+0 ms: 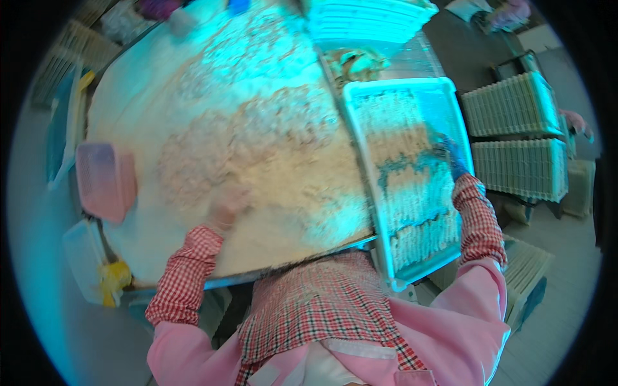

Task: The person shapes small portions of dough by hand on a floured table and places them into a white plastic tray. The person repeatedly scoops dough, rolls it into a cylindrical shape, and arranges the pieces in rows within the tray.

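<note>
My left hand [230,204], smeared by motion, is low over the floury table at the near edge of a heap of pale, flour-dusted pieces [199,151]. Whether its fingers hold anything does not show. Over at the right, my right hand [452,156] looks bluish and reaches over the right rim of a shallow tray [380,212]. Rows of small pale pieces [418,241] lie closely side by side in that tray. The right fingers are blurred near the middle rows, and their grip is hidden.
A pink basket [103,180] stands at the table's left edge, above a yellow cloth or bag [114,280]. Stacked pale crates [515,138] stand beyond the tray on the right. Another light crate [367,19] is at the far side. Other people are partly visible at the far edges.
</note>
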Demonstrator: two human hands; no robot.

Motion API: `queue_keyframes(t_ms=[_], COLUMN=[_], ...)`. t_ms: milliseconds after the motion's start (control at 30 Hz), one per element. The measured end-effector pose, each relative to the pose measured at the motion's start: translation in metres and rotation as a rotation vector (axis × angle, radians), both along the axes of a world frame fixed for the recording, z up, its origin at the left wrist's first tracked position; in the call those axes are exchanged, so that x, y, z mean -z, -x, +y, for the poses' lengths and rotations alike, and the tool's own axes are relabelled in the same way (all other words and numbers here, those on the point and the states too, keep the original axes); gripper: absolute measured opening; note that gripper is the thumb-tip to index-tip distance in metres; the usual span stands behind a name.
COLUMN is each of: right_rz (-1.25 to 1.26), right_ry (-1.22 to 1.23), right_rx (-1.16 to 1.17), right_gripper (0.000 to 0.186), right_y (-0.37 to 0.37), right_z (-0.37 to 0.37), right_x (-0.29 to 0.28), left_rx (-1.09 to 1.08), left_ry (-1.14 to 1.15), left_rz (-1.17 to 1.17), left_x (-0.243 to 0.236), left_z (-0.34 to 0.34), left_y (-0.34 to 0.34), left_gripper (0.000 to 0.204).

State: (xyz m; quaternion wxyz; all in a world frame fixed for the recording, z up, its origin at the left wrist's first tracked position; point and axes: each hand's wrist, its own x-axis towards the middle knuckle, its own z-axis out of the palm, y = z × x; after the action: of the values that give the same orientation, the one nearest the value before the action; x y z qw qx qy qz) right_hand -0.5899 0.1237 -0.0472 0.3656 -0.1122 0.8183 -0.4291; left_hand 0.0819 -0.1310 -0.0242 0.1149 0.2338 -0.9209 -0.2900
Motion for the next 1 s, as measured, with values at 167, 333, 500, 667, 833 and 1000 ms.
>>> queue_keyframes(t_ms=[167,333,500,667,833,1000], right_rz=[0.077,-0.069,-0.036,0.282,0.893,1.458], right_ry=[0.275,0.405,0.439,0.557,0.155,0.403], right_rx=[0.044,-0.206,-0.558,-0.722,-1.044,-1.268], right_gripper=[0.066,0.061,0.049,0.039,0.041,0.042], right_y=[-0.068,-0.249,-0.380,-0.441,-0.492,-0.525], right_z=[-0.004,-0.070,-0.088,-0.084,-0.115,-0.144], right_x=[-0.008,-0.065,-0.102,-0.066,-0.068,-0.031], left_rx=[0.039,-0.708,-0.727,-0.663,-0.643,-0.503], left_ry=[-0.083,-0.176,-0.338,-0.258,-0.046,0.201], left_rz=[0.067,-0.020,-0.015,-0.037,-0.167,-0.423], left_x=[-0.026,-0.024,-0.015,-0.020,-0.014,-0.011], left_z=[0.059,0.075,0.096,0.080,0.085,0.091], left_y=[-0.043,-0.040,-0.027,-0.050,-0.050,-0.048], left_gripper=[0.028,0.020,0.019,0.017,0.021,0.022])
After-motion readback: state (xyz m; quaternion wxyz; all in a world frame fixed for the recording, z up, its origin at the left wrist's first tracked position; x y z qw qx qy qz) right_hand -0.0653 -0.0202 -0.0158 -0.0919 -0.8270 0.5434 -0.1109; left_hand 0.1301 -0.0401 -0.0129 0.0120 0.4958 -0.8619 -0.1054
